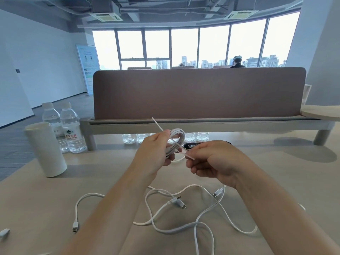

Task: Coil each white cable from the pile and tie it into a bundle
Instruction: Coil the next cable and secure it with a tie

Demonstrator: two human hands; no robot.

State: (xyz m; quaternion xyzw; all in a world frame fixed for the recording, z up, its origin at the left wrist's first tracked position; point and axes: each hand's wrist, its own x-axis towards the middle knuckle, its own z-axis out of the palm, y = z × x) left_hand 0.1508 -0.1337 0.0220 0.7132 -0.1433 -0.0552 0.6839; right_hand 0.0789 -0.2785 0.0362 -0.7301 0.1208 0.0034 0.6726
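A coiled white cable (pixel 176 139) is held up above the desk, its loops gathered into a small oval. The left hand (pixel 156 150) is closed around the left side of the coil, fingers wrapped over the strands. A thin white cable tie (pixel 173 139) runs diagonally across the coil, its free tip sticking up to the upper left past the left hand and its lower end reaching down to the right. The right hand (pixel 211 161) pinches that lower end between thumb and forefinger, the other fingers curled in toward the palm.

Below the forearms, the pile of loose white cables (pixel 184 214) lies tangled on the light wooden desk (pixel 46 208), with several connectors showing, one pair near the middle and another at the left end of a long loop. A further connector (pixel 4 233) lies at the desk's left edge.

A white cylindrical container (pixel 46 150) stands on the left of the desk, with two clear water bottles (pixel 64 127) just behind it. A brown desk divider (pixel 198 92) rises beyond the hands, and more bottles (pixel 132 138) show under its rail. Large windows (pixel 184 46) fill the far wall.
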